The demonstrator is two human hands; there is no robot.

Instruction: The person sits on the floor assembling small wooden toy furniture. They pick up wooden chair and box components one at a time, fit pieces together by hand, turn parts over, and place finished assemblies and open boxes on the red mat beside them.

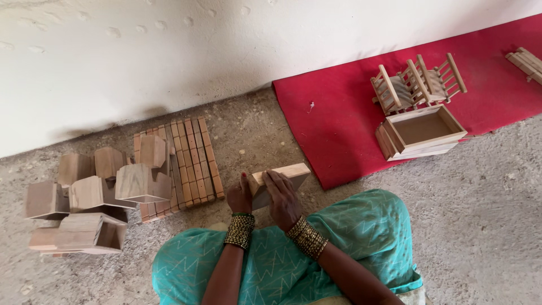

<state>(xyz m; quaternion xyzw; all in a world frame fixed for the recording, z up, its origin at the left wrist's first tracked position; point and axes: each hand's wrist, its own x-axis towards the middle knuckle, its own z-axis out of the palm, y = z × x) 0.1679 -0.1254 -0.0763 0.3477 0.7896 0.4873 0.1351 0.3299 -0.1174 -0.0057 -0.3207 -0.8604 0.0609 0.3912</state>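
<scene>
1. Left hand [239, 196]: curled around the left end of the block [280, 182], thumb up, fingers closed on the wood.
2. Right hand [281, 199]: laid flat over the top of the block, fingers stretched out and pressing down, not curled shut.
3. Block: a flat wooden piece, tilted, held over the lap just in front of the knees and above the gray floor [485, 214].
4. Bangles [240, 230]: gold and green rings stacked on both wrists, right behind the block.
5. Teal cloth [361, 237]: spread over the knees, below the block.
6. Slats [192, 161]: a row of thin wooden strips lying side by side on the floor, just left of the block.
7. Little houses [141, 182]: a pile of small wooden house shapes, left of the block and past the slats, some lying on their sides.
8. Red mat [350, 113]: on the floor to the right of the block, its near edge close to the block's right end.
9. Tray [422, 131]: an open wooden box on the mat, far right of the block, sitting on top of other flat pieces.
10. Small chairs [416, 83]: wooden, tipped over, just behind the tray.
11. White wall [169, 51]: far behind the block.
</scene>
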